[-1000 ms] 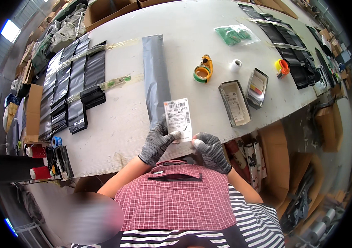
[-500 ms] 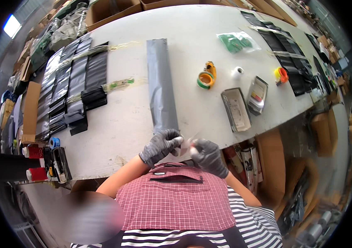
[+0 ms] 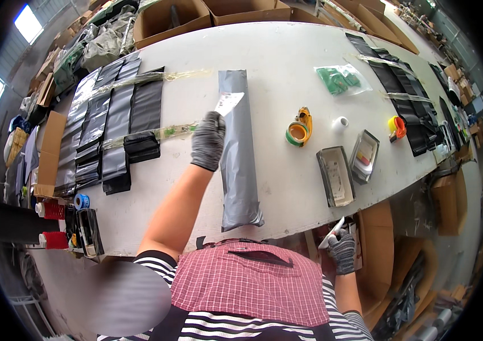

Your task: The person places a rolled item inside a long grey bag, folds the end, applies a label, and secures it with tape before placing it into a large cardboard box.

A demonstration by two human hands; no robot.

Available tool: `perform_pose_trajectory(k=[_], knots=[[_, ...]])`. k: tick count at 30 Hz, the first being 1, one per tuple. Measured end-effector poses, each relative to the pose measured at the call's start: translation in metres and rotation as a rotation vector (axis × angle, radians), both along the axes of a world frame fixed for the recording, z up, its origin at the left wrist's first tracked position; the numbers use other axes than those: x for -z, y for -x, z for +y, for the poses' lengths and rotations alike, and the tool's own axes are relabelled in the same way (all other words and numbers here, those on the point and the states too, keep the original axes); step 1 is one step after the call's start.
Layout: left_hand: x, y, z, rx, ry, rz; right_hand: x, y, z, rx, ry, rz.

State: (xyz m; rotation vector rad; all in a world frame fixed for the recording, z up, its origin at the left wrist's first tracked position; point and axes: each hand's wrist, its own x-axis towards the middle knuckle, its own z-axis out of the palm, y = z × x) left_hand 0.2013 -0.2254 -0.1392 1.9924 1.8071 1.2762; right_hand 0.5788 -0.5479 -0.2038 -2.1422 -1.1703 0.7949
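A long grey plastic mailing bag [image 3: 235, 148], folded narrow around something, lies lengthwise on the white table in front of me. My left hand [image 3: 208, 142], in a dark grey glove, reaches over its left side. Its closed fingers pinch a small white printed label [image 3: 231, 104] by the lower corner. The label is tilted over the bag's upper part; whether it touches the bag I cannot tell. My right hand [image 3: 342, 253], gloved too, is below the table's front edge. Its fingers are closed on a thin white strip [image 3: 334, 232] with a bit of red, whose kind is unclear.
Black and grey plastic bags [image 3: 117, 128] lie taped in rows at left, more black bags [image 3: 403, 94] at right. A tape dispenser [image 3: 299, 128], a white roll [image 3: 340, 124], two small trays [image 3: 337, 177] and a green-filled clear bag [image 3: 341, 80] stand right of the mailing bag. Cardboard boxes [image 3: 241, 12] line the far edge.
My hands have parted from in front of my chest. The left moved forward over the grey bag with the label; the right moved right and down with the white strip.
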Motion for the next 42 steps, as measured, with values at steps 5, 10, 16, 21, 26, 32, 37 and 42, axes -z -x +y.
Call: perform_pose_trajectory(k=[5,10,16,21,26,32,37,42], knots=[[0.085,-0.024,-0.049,0.224,0.395,0.488,0.009,0.017,0.02,-0.06,-0.061,0.147],[-0.006,-0.041,-0.049,0.585,0.979,0.649,0.0,0.026,0.03,-0.005,-0.063,0.279],[0.105,-0.021,0.045,0.415,0.375,0.555,-0.024,0.058,0.076,-0.159,-0.102,0.309],[0.099,-0.034,0.03,0.29,0.446,0.336,-0.042,0.086,0.107,-0.163,-0.132,0.457],[0.101,-0.006,-0.091,0.646,0.478,0.367,-0.042,0.124,0.14,-0.262,-0.195,0.604],[0.054,0.039,-0.161,0.683,0.76,-0.843,-0.048,0.196,0.178,-0.844,0.026,0.625],[0.033,0.164,-0.226,0.092,0.671,-0.563,-0.011,0.127,0.301,-0.543,-0.343,0.149],[0.034,0.272,-0.38,-0.558,1.141,0.174,0.06,0.025,0.393,-0.206,0.015,-0.57]])
